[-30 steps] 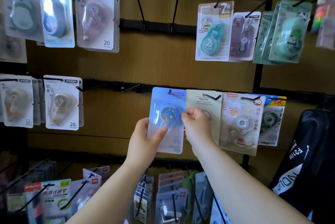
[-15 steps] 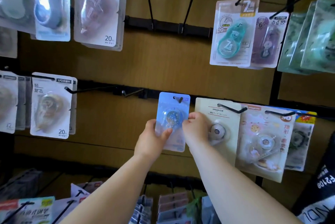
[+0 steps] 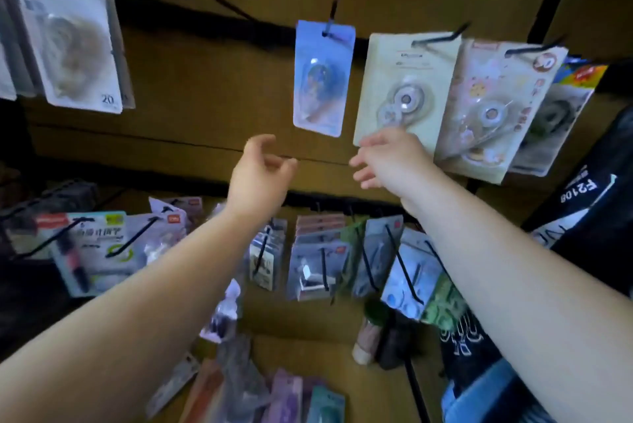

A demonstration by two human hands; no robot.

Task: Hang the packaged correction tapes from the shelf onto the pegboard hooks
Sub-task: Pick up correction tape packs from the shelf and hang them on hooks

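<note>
1. Half a second ago both your hands pinched the blue correction tape pack (image 3: 323, 80) by its lower sides. Now both have let go and dropped below it.
2. Your left hand (image 3: 260, 169) hangs just under the pack and to its left, with fingers loosely curled around nothing.
3. Your right hand (image 3: 387, 158) is below and to the right, fingers relaxed and spread, holding nothing. It overlaps the bottom corner of the cream pack (image 3: 407, 87) in view; whether it touches it cannot be told.
4. The blue pack now hangs by itself on a black hook (image 3: 331, 16), which passes through the hole at the pack's top edge. It sits in the middle row of the pegboard (image 3: 205, 80), just left of the cream pack.
5. For the task, this pack looks done: it carries its own weight with no hand on it.
6. More packs (image 3: 274, 388) lie blurred on the shelf below, so the likely next step is to reach down for another.
7. The blue pack's long axis runs nearly straight up and down, hole end at the top, lower end swung slightly left. Its clear blister faces out toward you.
</note>
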